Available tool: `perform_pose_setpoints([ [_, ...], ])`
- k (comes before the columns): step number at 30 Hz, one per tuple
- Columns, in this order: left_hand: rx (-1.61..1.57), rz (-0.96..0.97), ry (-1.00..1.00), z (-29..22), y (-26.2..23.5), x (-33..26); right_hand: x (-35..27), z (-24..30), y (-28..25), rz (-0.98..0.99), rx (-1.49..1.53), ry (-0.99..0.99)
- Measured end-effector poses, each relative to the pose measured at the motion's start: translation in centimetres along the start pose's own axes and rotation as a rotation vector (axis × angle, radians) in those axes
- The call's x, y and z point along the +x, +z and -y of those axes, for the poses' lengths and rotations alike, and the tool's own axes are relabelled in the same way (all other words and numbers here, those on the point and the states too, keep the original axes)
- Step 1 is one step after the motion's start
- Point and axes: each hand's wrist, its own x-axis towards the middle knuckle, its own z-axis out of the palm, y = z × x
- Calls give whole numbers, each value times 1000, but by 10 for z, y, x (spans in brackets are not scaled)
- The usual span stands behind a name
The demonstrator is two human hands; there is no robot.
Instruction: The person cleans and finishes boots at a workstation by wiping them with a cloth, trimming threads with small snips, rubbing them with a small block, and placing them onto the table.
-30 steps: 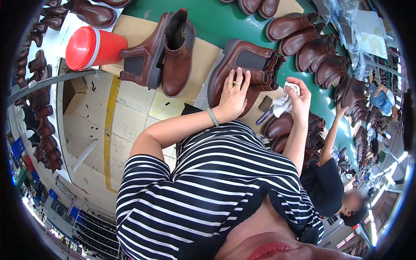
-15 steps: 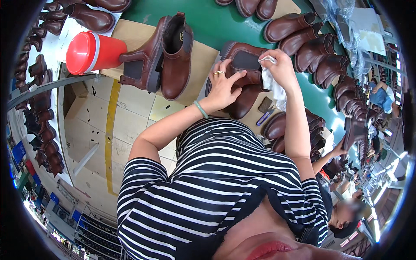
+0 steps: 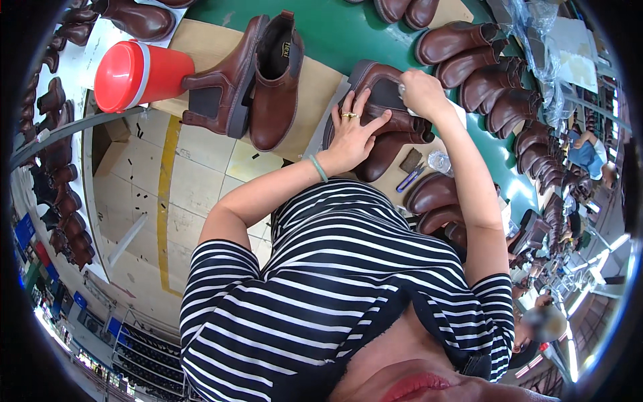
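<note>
A brown ankle boot (image 3: 379,79) with a dark elastic side panel lies on its side in front of me, and a second brown boot (image 3: 383,155) lies just nearer. My left hand (image 3: 355,137) rests on the first boot with its fingers spread. My right hand (image 3: 423,95) is closed over a white cloth (image 3: 461,115) at the boot's elastic panel; most of the cloth is hidden beneath the hand. To the left stands another pair, one brown boot (image 3: 273,110) upright beside its mate (image 3: 224,87).
A red lidded jug (image 3: 127,75) lies at the table's left edge. Near my right forearm are a brown block (image 3: 411,161), purple-handled snippers (image 3: 410,178) and a small clear cup (image 3: 439,161). Rows of brown boots (image 3: 479,84) line the right side. A co-worker (image 3: 536,325) sits at the lower right.
My right hand has moved up and slightly left over the elastic panel, and the cloth has gone mostly under it. My left hand has shifted slightly right. The co-worker's raised boot has lowered.
</note>
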Motion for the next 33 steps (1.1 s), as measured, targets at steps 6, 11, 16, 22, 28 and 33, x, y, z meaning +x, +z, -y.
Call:
perform_pose_setpoints([
  [6, -37, 15, -3, 0, 0, 2, -16, 10, -10, 14, -232, 29],
  [11, -19, 4, -29, 1, -9, -5, -105, -46, -68, -118, 547, 19],
  [16, -653, -160, -159, 45, -11, -8, -170, -61, -38, -192, 1345, 248],
  [22, -973, -100, -573, 50, -24, -52, -198, -33, 39, -67, 1565, 355],
  [28, -818, -64, -734, 56, -27, -78, -213, -19, 70, 9, 1559, 285],
  [33, -669, -33, -888, 54, -37, -87, -217, -17, 73, 13, 1371, 221],
])
